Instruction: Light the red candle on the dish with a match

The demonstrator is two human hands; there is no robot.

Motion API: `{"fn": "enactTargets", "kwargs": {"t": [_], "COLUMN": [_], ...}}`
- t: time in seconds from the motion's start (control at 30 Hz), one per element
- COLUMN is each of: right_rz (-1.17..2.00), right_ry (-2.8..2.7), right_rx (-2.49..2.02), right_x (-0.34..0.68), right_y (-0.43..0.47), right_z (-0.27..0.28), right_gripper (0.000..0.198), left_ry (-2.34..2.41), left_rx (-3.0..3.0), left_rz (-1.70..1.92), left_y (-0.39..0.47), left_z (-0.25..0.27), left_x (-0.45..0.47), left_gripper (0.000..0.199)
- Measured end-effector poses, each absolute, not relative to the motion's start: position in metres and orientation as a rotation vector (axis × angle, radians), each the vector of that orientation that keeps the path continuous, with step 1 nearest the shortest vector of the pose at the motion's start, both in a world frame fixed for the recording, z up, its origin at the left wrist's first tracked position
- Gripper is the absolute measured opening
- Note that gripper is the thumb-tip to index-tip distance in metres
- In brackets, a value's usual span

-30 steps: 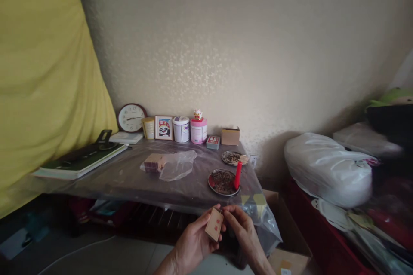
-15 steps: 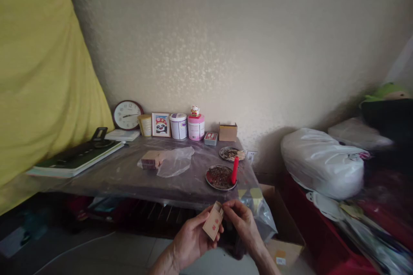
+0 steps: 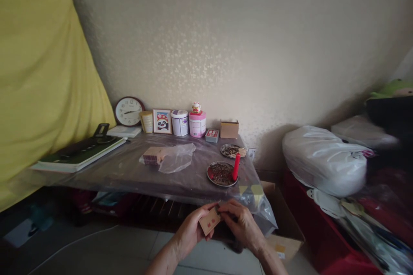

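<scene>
My left hand (image 3: 191, 230) grips a small tan matchbox (image 3: 209, 221) with red print, held tilted in front of the table edge. The fingers of my right hand (image 3: 241, 224) are pinched together at the box's upper right end. They cover that end, so whatever lies between them is hidden. Beyond my hands, a red candle (image 3: 236, 166) stands upright at the right side of a round metal plate (image 3: 222, 185) with dark debris. Behind it, a second plate (image 3: 223, 154) carries a pile of matchsticks (image 3: 238, 152).
A stack of matchboxes (image 3: 153, 155) lies beside a crumpled clear bag (image 3: 179, 159) on the plastic-covered table (image 3: 106, 172). Along the wall stand a clock (image 3: 129, 111), a picture frame (image 3: 162, 121) and tins (image 3: 180, 123). A cardboard box (image 3: 285, 245) is on the floor at right.
The matchbox has turned and tipped in my left hand. My right fingers have closed over its end, where match ends showed before. The view has shifted slightly.
</scene>
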State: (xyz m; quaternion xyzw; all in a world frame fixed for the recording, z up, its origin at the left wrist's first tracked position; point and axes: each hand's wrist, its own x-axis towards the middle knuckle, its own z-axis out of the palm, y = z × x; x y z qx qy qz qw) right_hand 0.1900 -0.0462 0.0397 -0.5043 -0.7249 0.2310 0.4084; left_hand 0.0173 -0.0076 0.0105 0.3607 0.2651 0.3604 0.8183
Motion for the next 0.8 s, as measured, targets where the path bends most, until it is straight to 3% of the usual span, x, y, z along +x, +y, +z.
{"fn": "enactTargets", "kwargs": {"t": [0.53,0.8], "right_rz": [0.525,0.521], "right_ry": [-1.964,-1.962], "right_rx": [-1.265,-1.318], "right_x": [0.195,0.194], "right_y": [-0.046,-0.046], "right_z": [0.037,0.040], "right_gripper": [0.013,0.015], "left_ry": [0.500,0.687], "left_rx": [0.948,1.176], "left_rz": [0.681,0.664], "left_y": [0.001,-0.004], "left_z": [0.015,0.021], "left_x": [0.007,0.007], "left_gripper": [0.043,0.044]}}
